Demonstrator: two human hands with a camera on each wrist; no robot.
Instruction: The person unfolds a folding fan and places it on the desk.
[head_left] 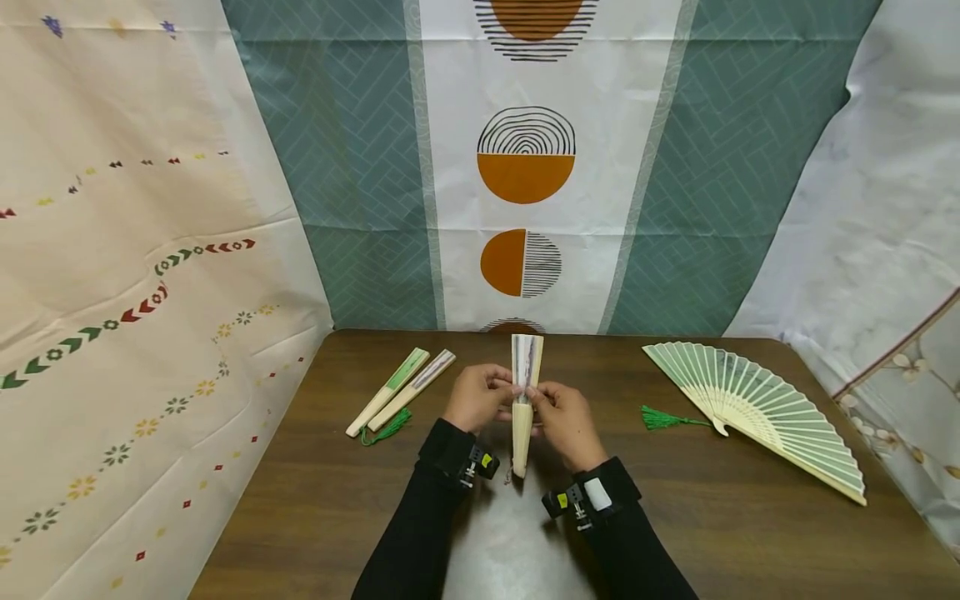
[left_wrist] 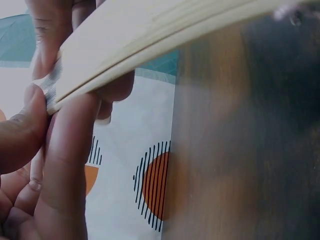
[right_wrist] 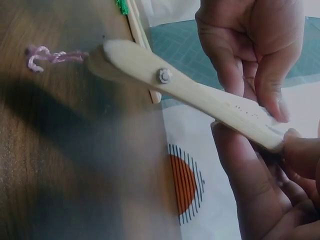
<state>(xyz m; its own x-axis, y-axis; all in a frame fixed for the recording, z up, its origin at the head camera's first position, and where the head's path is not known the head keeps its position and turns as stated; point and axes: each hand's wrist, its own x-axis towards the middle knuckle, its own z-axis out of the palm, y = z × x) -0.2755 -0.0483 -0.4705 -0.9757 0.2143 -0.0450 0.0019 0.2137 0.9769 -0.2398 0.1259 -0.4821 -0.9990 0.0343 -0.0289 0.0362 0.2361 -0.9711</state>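
In the head view a nearly folded hand fan [head_left: 521,433] stands lengthwise over the middle of the table, its pale wooden ribs toward me and its printed leaf away. My left hand [head_left: 477,398] pinches it from the left, thumb on the front, fingers behind. From the other side my right hand [head_left: 570,425] pinches it at the same height. The right wrist view shows the fan's metal rivet [right_wrist: 164,76] and a short pinkish cord [right_wrist: 55,56] hanging off its end. In the left wrist view the ribs [left_wrist: 125,45] run between both hands' fingers.
Two folded fans [head_left: 397,396] lie side by side at the left, with a green tassel [head_left: 390,427] beside them. At the right an opened pale green fan [head_left: 765,412] lies spread, its green tassel [head_left: 667,418] pointing left. A patterned cloth [head_left: 360,167] hangs behind the brown table [head_left: 315,517].
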